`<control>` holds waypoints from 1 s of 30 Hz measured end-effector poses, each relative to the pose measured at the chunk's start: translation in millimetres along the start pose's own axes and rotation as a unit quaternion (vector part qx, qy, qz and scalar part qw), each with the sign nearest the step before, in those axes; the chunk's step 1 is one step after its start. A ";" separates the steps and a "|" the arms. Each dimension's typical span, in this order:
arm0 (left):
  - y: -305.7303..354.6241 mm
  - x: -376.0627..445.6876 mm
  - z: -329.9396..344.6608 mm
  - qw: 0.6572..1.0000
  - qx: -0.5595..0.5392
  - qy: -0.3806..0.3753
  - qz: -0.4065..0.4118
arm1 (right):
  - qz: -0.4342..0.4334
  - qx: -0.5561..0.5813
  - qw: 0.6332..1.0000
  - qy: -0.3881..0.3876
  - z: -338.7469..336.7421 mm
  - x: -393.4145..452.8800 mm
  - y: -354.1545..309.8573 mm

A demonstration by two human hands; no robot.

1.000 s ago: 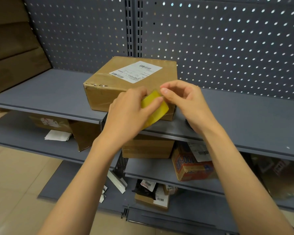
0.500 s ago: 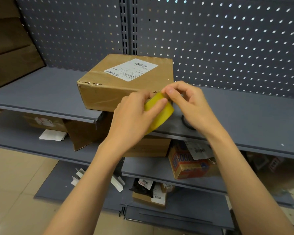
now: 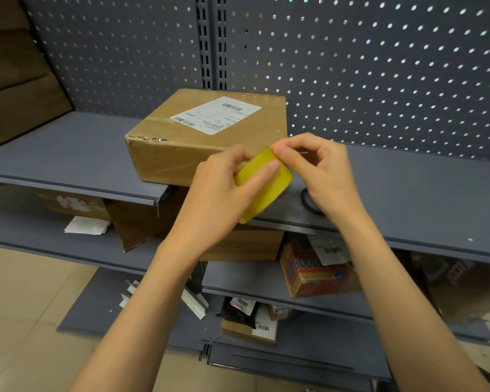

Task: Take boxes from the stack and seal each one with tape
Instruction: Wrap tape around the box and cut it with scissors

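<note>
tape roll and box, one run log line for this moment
left hand: grips tape roll | right hand: pinches at roll's top edge | box: on shelf, no hand on it

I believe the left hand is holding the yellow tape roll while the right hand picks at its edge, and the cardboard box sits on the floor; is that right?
Not quite: the head view shows the cardboard box on the grey shelf, not the floor. The left hand does hold the yellow tape roll while the right hand picks at its edge.
</note>
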State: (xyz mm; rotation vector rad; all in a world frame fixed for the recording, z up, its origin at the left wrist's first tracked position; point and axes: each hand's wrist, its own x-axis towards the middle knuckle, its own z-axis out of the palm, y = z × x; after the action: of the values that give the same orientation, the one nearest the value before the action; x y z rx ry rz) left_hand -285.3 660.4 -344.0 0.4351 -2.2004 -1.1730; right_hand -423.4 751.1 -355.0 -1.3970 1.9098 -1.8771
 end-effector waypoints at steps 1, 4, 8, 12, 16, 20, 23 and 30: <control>0.8 -1.1 -0.5 1.000 -0.015 -0.008 -0.005 | -0.010 -0.017 1.000 0.011 0.4 -0.1 0.1; 1.7 -3.4 -2.3 0.999 -0.047 -0.017 0.000 | -0.026 -0.059 0.997 0.030 1.3 -0.7 -0.5; -1.5 -1.9 -2.8 0.999 -0.030 0.022 0.006 | -0.066 -0.119 0.990 0.034 3.9 -3.9 -5.8; -7.5 -2.1 -3.3 0.998 -0.028 0.055 -0.029 | -0.089 -0.159 0.983 0.012 8.2 -1.8 -14.3; -9.1 -4.1 -3.5 0.995 -0.059 0.069 -0.046 | -0.069 -0.139 0.988 0.017 18.5 -2.3 -8.6; -9.7 -12.3 2.1 0.995 -0.070 0.050 -0.051 | -0.018 -0.082 0.997 -0.001 17.0 -0.5 -7.5; -6.6 -15.5 3.5 0.993 -0.103 0.001 -0.058 | -0.006 -0.063 0.998 0.005 12.0 -0.2 -9.7; -11.4 -7.8 4.1 0.987 -0.090 0.043 -0.123 | -0.115 -0.245 0.961 0.056 6.6 -2.5 -25.2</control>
State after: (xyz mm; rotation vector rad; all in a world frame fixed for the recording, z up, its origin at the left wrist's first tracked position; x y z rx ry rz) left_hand -281.9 660.8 -358.0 0.6809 -1.9865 -1.4414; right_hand -405.0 752.8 -336.5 -1.7446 2.4900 -1.6660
